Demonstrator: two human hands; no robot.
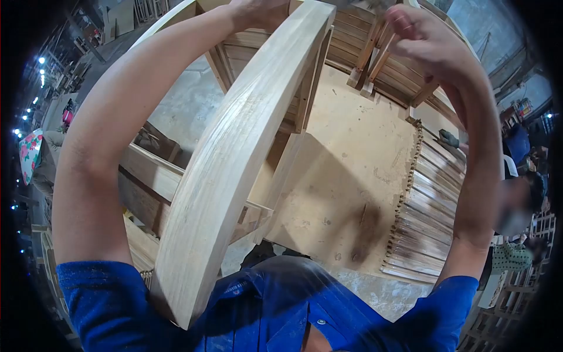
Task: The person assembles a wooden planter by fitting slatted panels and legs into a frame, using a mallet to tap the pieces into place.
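A long, pale, curved wooden piece (pixel 229 135) runs from near my blue shirt up to the top edge. My left hand (pixel 267 12) is beside its upper end, partly cut off by the frame, with its fingers hidden. At the upper right, my right hand (pixel 413 38) is raised with its fingers curled closed; whatever it may hold is blurred and cannot be made out. Slatted wooden frames (pixel 352 38) lie beyond and between the hands.
A tan board (pixel 346 152) bears a row of thin wooden slats (pixel 428 205) on its right. Another person's gloved hand (pixel 448 139) is over the slats, with that person at the right edge. Wooden rails (pixel 152 170) lie left of the curved piece.
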